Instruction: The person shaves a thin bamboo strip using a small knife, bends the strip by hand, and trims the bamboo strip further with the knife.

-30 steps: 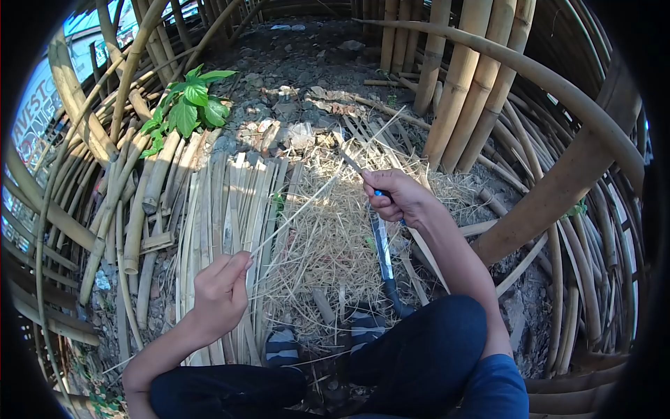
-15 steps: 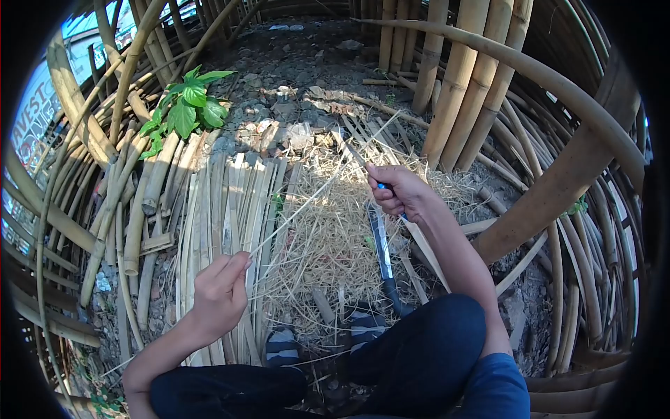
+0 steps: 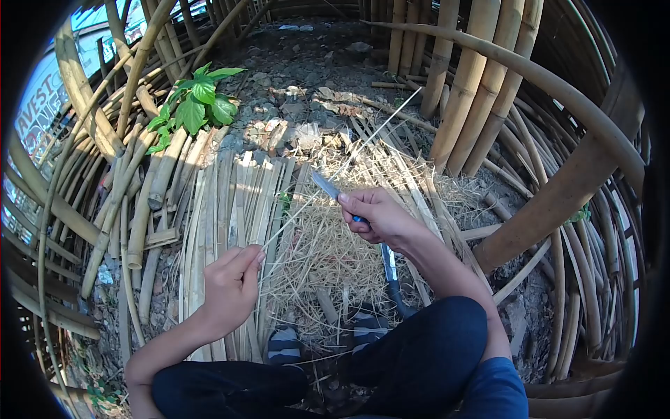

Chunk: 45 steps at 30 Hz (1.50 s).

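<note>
My left hand (image 3: 234,286) is closed, pinching the near end of a thin bamboo strip (image 3: 399,109). The strip slants away from me, up and to the right. In my closed right hand (image 3: 380,216) is a knife with a blue handle (image 3: 359,218), mostly covered by the fingers. Its blade (image 3: 324,185) points up and left and crosses the strip; whether it touches cannot be made out. Below both hands lies a heap of pale bamboo shavings (image 3: 328,258).
Split bamboo slats (image 3: 237,199) lie left of the shavings. A long metal blade with a dark handle (image 3: 393,290) rests near my right knee. Thick bamboo poles (image 3: 467,91) stand at right, with a leaning pole (image 3: 551,188) nearer. A green plant (image 3: 195,105) grows at left.
My right hand with the knife has come down and left, nearer to me along the strip. The blade now points more to the left. My left hand still grips the strip, slightly to the right.
</note>
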Motion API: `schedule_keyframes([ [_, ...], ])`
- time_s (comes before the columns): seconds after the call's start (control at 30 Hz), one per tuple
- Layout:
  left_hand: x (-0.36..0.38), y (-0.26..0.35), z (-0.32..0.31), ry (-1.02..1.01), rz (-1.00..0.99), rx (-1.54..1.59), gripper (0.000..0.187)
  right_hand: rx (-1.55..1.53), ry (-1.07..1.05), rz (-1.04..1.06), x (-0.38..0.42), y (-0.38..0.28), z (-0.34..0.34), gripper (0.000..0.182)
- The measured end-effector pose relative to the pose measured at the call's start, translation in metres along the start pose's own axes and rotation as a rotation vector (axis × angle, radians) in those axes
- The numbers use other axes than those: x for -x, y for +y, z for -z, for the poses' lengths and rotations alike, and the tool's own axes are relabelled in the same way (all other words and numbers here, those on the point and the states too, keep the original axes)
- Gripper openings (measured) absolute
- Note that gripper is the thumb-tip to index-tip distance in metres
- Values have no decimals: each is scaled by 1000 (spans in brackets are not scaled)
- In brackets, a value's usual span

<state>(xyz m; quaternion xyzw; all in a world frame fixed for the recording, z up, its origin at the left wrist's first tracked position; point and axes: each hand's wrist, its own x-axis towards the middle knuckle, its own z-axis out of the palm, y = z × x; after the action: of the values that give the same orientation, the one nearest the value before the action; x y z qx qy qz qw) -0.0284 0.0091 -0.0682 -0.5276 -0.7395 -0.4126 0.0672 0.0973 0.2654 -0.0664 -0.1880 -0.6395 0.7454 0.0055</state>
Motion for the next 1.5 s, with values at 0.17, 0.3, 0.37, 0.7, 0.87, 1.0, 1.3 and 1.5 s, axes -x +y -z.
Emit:
schedule_keyframes([
  [0.17, 1, 2, 2, 5, -7, 34, 9, 4, 108, 58, -10, -2, 30, 37],
  [0.3, 1, -1, 2, -10, 3, 25, 9, -32, 22, 10, 1, -4, 14, 38],
  [0.37, 3, -1, 2, -2, -22, 13, 8, -49, 104, 31, -4, -5, 34, 38],
  [0.7, 6, -2, 2, -3, -13, 19, 9, -97, 219, 17, -13, -9, 66, 36],
  [0.87, 7, -5, 2, -28, 7, 41, 10, -92, 15, -59, -1, -4, 44, 34],
  [1.0, 9, -6, 2, -9, -34, 21, 9, -204, 178, -26, -13, -5, 79, 34],
  [1.3, 7, -2, 3, -80, 53, 68, 9, -230, 119, -1, -13, 2, 94, 34],
  [1.5, 8, -5, 3, -106, 105, 136, 9, -248, 177, -33, -17, 6, 115, 34],
])
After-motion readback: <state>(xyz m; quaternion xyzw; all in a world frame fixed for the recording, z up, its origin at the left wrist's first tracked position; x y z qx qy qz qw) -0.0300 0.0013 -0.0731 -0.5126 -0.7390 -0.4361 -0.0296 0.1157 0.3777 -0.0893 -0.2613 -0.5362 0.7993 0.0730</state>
